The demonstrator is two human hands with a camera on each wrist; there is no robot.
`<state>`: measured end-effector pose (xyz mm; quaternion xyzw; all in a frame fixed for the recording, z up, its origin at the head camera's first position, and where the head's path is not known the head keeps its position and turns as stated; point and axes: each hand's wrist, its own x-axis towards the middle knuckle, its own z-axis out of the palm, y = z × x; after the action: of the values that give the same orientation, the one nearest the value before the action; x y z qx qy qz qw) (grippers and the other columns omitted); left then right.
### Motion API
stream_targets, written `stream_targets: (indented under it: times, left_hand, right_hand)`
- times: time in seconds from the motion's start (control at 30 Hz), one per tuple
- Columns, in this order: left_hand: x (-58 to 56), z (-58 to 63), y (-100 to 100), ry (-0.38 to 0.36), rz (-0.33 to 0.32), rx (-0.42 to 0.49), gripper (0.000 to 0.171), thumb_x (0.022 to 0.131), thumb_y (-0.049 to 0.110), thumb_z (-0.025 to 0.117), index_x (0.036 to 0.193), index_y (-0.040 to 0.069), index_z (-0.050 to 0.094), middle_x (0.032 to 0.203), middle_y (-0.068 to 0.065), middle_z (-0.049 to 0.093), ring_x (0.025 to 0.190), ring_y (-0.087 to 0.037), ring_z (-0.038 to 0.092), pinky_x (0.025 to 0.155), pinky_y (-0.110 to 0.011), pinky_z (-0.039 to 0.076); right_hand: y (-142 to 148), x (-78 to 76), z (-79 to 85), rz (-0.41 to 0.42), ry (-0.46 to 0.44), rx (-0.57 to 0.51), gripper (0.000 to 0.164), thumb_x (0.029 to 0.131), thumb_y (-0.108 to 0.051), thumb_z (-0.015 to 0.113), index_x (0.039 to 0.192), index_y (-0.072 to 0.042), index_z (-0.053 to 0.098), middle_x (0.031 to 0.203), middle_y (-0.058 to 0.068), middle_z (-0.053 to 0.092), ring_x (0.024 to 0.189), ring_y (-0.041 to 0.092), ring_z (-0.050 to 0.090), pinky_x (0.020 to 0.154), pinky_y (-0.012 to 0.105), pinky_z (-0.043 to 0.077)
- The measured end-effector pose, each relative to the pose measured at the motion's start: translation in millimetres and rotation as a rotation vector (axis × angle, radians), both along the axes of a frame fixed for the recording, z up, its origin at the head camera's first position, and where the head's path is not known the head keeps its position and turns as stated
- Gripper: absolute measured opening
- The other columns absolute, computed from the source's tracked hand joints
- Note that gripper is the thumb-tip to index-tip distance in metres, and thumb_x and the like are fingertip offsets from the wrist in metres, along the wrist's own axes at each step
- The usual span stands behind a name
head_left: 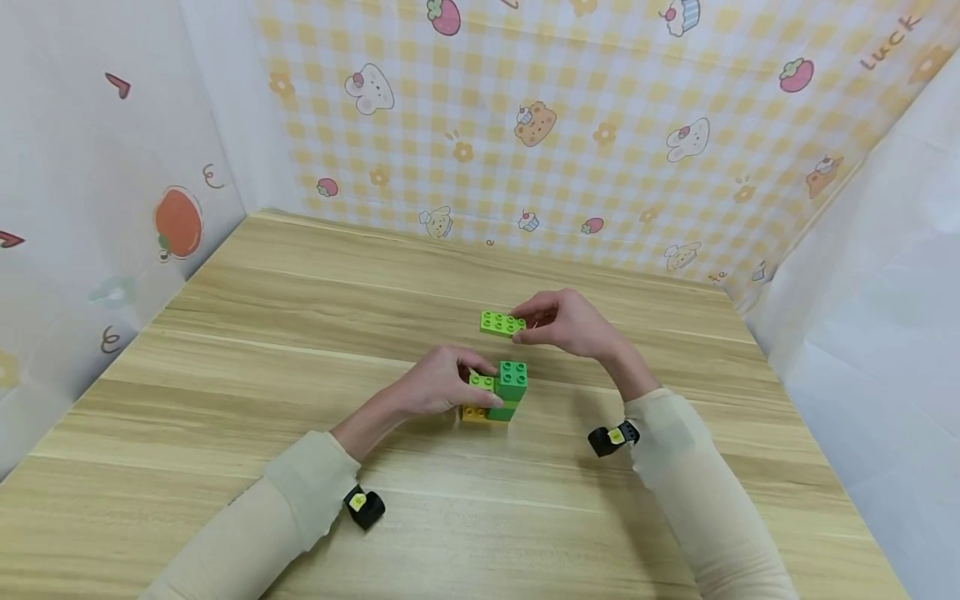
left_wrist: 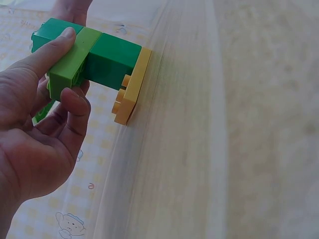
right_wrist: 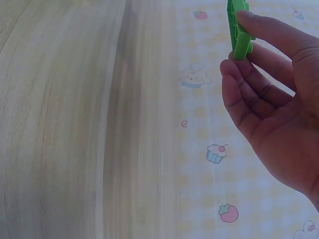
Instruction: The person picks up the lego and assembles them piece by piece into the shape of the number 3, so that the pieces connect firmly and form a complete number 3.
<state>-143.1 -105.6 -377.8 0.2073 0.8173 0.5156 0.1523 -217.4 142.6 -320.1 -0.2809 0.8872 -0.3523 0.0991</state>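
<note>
My left hand grips a small stack of toy building bricks, thumb on its near side. The stack has a yellow base plate, a dark green brick on it, a lime green brick across that, and another dark green brick on top. The lime brick overhangs the base on the left, under my fingers. Farther back, my right hand pinches one end of a flat lime green brick, its studs facing up. That brick is held above the table, apart from the stack.
The wood-grain table spreads around both hands. A checked cloth with cartoon prints hangs behind it, and pale sheets stand at the sides. Black wrist cameras are strapped over both sleeves.
</note>
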Motion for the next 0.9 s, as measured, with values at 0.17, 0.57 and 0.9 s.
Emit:
stream_targets:
  times: [0.17,0.57,0.9]
  left_hand:
    - [-0.1,-0.2,-0.2,-0.009,0.002,-0.002,0.046,0.083,0.032,0.091,0.12,0.007,0.079,0.099,-0.003,0.073,0.08,-0.015,0.055,0.069,-0.028,0.046]
    - [-0.9,-1.2,0.7,0.011,-0.005,0.013,0.046,0.084,0.028,0.091,0.121,0.004,0.079,0.113,-0.007,0.075,0.084,-0.015,0.058,0.072,-0.028,0.049]
    - [0.4,-2.0,1.6,-0.01,-0.01,0.045,0.048,0.084,0.023,0.09,0.125,0.001,0.076,0.113,-0.008,0.074,0.086,-0.015,0.059,0.072,-0.027,0.05]
  right_hand:
    - [-1.4,5.7,5.4,-0.005,-0.018,-0.019,0.034,0.089,-0.02,0.087,0.121,-0.009,0.08,0.106,0.008,0.076,0.091,0.02,0.067,0.078,0.027,0.056]
    - [-4.7,19.2,16.2,0.016,-0.026,-0.072,0.031,0.087,-0.015,0.087,0.118,-0.011,0.08,0.105,0.005,0.077,0.089,0.019,0.07,0.076,0.027,0.058]
    - [-4.0,25.1,20.0,0.034,-0.038,-0.099,0.032,0.087,-0.013,0.087,0.118,-0.007,0.08,0.106,0.008,0.077,0.09,0.021,0.069,0.077,0.026,0.057]
